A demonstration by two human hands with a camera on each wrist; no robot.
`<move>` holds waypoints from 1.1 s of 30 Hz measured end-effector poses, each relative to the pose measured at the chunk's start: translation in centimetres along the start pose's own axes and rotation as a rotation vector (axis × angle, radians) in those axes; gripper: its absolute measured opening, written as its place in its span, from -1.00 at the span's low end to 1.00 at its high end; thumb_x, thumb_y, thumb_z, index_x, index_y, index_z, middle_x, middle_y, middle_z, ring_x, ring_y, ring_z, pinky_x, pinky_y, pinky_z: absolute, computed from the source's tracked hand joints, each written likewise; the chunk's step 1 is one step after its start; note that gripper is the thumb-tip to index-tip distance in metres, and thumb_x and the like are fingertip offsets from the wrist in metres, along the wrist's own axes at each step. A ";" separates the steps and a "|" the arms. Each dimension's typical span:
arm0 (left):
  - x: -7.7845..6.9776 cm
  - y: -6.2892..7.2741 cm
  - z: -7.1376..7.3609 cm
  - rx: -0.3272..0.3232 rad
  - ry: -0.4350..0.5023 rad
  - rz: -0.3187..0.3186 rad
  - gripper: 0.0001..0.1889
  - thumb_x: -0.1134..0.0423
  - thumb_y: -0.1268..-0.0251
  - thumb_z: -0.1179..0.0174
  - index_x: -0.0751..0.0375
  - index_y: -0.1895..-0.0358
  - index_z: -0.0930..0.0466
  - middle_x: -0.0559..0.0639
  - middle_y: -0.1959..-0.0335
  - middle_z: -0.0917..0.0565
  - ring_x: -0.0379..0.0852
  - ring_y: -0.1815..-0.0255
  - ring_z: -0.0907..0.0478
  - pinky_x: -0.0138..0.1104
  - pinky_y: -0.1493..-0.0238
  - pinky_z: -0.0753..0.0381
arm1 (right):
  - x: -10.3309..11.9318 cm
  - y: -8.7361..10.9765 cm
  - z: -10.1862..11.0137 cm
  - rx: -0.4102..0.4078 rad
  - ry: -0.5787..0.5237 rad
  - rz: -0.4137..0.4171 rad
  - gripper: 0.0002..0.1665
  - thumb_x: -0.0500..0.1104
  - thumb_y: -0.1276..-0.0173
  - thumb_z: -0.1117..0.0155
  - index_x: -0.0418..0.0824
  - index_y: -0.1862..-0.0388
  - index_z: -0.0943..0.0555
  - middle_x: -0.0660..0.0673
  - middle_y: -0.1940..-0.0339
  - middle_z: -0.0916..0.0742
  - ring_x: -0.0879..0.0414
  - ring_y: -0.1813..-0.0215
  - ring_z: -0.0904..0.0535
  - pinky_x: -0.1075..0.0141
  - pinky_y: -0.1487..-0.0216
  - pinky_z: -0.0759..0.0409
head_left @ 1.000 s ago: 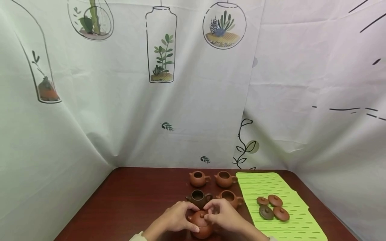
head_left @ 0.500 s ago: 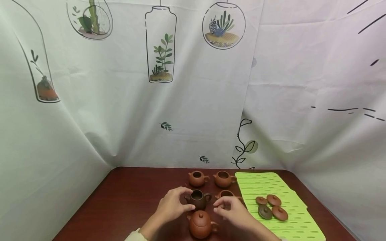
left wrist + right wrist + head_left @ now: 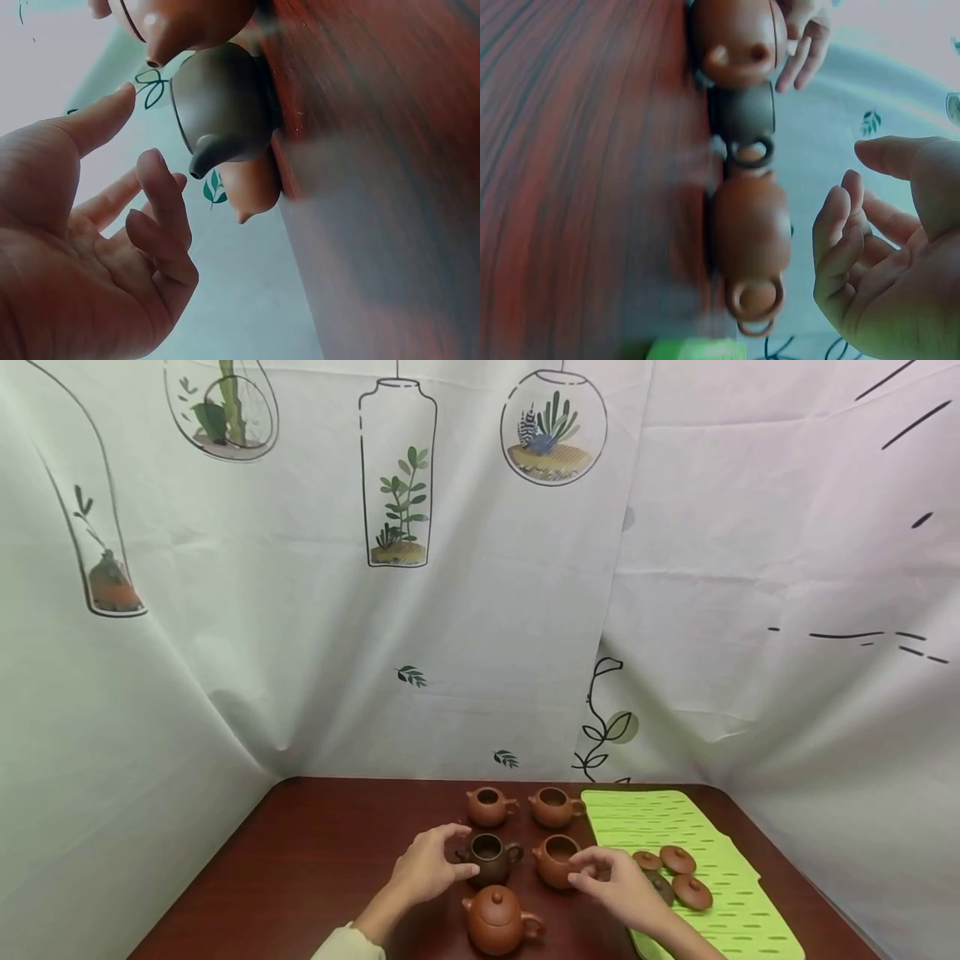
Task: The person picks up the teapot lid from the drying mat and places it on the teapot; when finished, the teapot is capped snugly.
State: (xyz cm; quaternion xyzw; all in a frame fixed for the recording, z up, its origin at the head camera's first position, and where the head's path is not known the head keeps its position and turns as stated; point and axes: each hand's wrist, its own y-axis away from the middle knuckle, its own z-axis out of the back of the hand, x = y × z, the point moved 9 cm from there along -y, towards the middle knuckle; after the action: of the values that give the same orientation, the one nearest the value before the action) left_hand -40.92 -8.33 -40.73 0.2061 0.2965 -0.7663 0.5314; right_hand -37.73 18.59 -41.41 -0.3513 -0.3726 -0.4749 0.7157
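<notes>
My left hand (image 3: 429, 864) hovers by the spout side of the dark brown lidless teapot (image 3: 489, 867), thumb and fingers spread around air. In the left wrist view a gap shows between this hand and the dark teapot (image 3: 225, 105). My right hand (image 3: 621, 889) holds nothing, its fingers loosely bent. It overlaps the handle side of an orange-brown lidless teapot (image 3: 553, 870) and hides part of the dark lid (image 3: 662, 887) on the mat. Nearest the person stands a reddish-brown teapot (image 3: 495, 928) with its lid on.
Two more lidless teapots, a smaller one (image 3: 487, 810) and a larger one (image 3: 551, 812), stand at the back. On the green mat (image 3: 738, 902) at right lie the dark lid and reddish lids (image 3: 692, 893). A printed curtain (image 3: 465, 635) hangs behind the table (image 3: 315, 860).
Both hands have left the front teapot, whose lid sits in place. The left moved up beside the dark teapot; the right moved rightward toward the mat.
</notes>
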 end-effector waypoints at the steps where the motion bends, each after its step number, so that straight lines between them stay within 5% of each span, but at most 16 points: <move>1: 0.2 -0.1 0.0 0.004 0.007 0.007 -0.40 -0.04 -0.03 -0.51 0.00 -0.19 -0.61 0.02 -0.09 -0.66 0.16 -0.08 -0.60 0.15 0.25 -0.53 | -0.2 0.2 0.4 -0.020 0.022 -0.001 -0.67 -0.11 -0.39 -0.33 -0.34 0.02 -0.65 -0.06 0.42 -0.64 0.21 0.47 -0.51 0.30 0.45 -0.53; 7: 0.7 -0.8 -0.7 0.037 0.052 0.018 -0.40 0.01 -0.03 -0.52 0.05 -0.19 -0.61 0.04 -0.08 -0.66 0.18 -0.10 -0.59 0.18 0.20 -0.53 | -0.8 1.3 3.0 -0.128 0.118 0.023 -0.68 -0.15 -0.34 -0.38 -0.37 0.06 -0.66 -0.07 0.46 -0.66 0.25 0.52 -0.49 0.33 0.49 -0.51; 18: 1.3 -1.4 -1.9 0.027 0.033 0.048 -0.34 -0.01 -0.02 -0.52 0.11 -0.24 -0.58 0.06 -0.13 -0.64 0.18 -0.09 -0.58 0.13 0.19 -0.53 | -3.6 2.9 7.0 -0.173 0.202 -0.054 -0.58 -0.14 -0.30 -0.42 -0.44 0.02 -0.65 -0.10 0.40 -0.72 0.15 0.29 -0.68 0.32 0.30 -0.58; 25: 1.4 -1.8 -1.7 0.022 0.036 0.080 -0.28 -0.03 -0.03 -0.52 0.15 -0.28 -0.55 0.14 -0.22 -0.59 0.25 -0.19 -0.52 0.15 0.11 -0.53 | -5.6 3.9 8.6 -0.179 0.147 -0.156 -0.57 -0.11 -0.31 -0.40 -0.44 0.01 -0.65 -0.09 0.52 -0.64 0.22 0.60 -0.39 0.30 0.56 -0.43; 33: 1.9 -2.0 -1.9 0.054 0.024 0.127 -0.30 -0.06 -0.01 -0.53 0.13 -0.25 -0.58 0.17 -0.18 -0.59 0.29 -0.18 -0.48 0.18 0.11 -0.51 | -7.2 4.3 9.7 -0.214 0.215 -0.198 -0.55 -0.05 -0.29 -0.42 -0.38 0.01 -0.67 -0.08 0.52 -0.60 0.22 0.63 -0.34 0.30 0.58 -0.38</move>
State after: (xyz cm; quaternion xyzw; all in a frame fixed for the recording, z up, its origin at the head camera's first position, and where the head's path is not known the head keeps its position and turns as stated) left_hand -43.40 -7.83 -42.86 0.2478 0.2685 -0.7361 0.5698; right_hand -37.53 31.19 -43.70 -0.3342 -0.2739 -0.6151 0.6595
